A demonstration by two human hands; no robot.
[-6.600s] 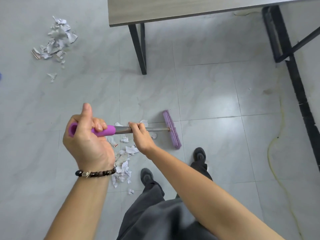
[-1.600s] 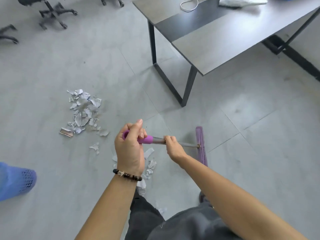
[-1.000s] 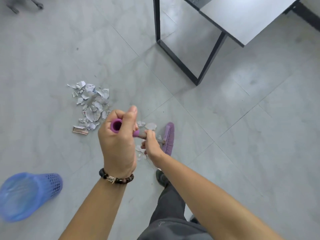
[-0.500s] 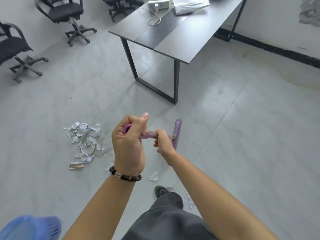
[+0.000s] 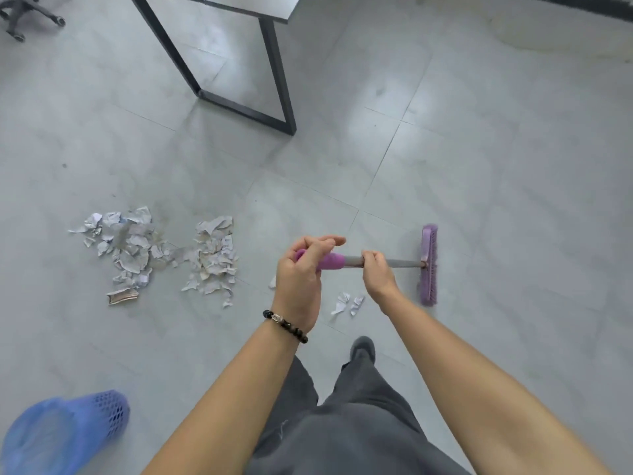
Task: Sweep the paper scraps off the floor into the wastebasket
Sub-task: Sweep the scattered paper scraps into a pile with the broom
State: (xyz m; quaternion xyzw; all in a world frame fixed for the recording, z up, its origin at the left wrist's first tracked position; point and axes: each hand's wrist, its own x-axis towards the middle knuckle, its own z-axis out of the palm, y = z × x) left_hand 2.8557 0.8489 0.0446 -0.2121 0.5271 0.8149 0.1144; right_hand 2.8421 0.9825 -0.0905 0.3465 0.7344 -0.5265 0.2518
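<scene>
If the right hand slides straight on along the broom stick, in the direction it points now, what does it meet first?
The right hand grips the grey metal broom stick and points toward the purple broom head. Only bare stick shows between them, so it would probably meet that head first. Depth is hard to judge from above.

Second scrap heap (image 5: 214,258) now beside the first (image 5: 120,248), broom head (image 5: 429,265) swung right (few strays left)

floor (image 5: 479,186) right of broom head (image 5: 429,265): open | table leg (image 5: 277,70): ahead-left | scrap pile (image 5: 154,252): left
</scene>
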